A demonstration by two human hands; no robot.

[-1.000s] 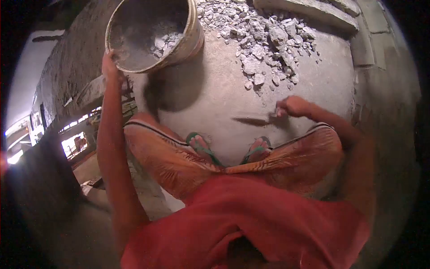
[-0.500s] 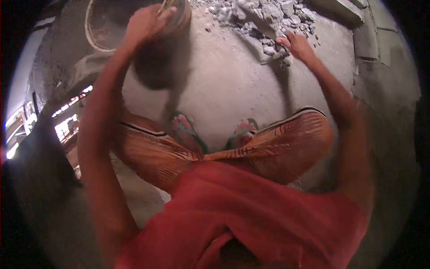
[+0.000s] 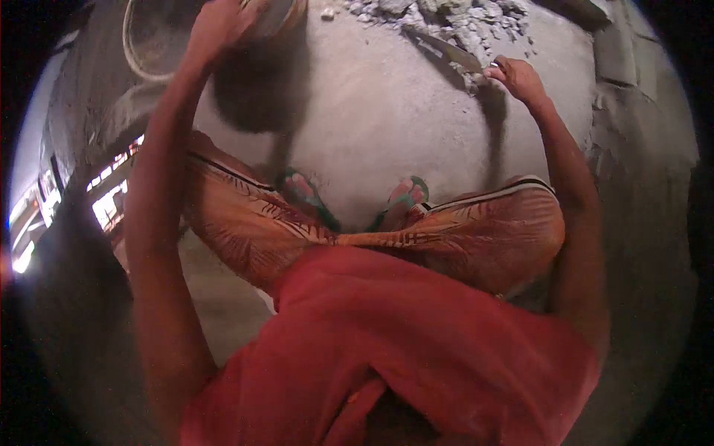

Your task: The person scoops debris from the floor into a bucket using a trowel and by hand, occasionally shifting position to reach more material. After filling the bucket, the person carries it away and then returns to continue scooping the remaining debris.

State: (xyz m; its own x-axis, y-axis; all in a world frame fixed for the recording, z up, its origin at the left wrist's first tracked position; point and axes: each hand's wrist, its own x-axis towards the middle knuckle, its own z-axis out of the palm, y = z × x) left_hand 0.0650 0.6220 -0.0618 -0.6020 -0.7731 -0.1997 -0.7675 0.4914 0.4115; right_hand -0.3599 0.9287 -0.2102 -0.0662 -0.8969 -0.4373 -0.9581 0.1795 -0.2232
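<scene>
I squat on a concrete floor (image 3: 387,126). My left hand (image 3: 223,22) grips the rim of a round metal pan (image 3: 160,41) at the top left, tilted on its side. My right hand (image 3: 517,78) is closed on the handle of a trowel (image 3: 450,52), whose blade reaches into a pile of grey rubble (image 3: 446,15) at the top. My feet in green sandals (image 3: 405,195) show below, between my knees.
A raised concrete kerb (image 3: 625,67) runs along the right. To the left the floor ends at an edge (image 3: 111,149), with lit buildings far below. The pan's shadow falls on the floor beside it.
My left hand has shifted from the pan's lower rim to its upper rim, and the pan has slid up and out of frame. My right hand with the trowel has swung up into the rubble.
</scene>
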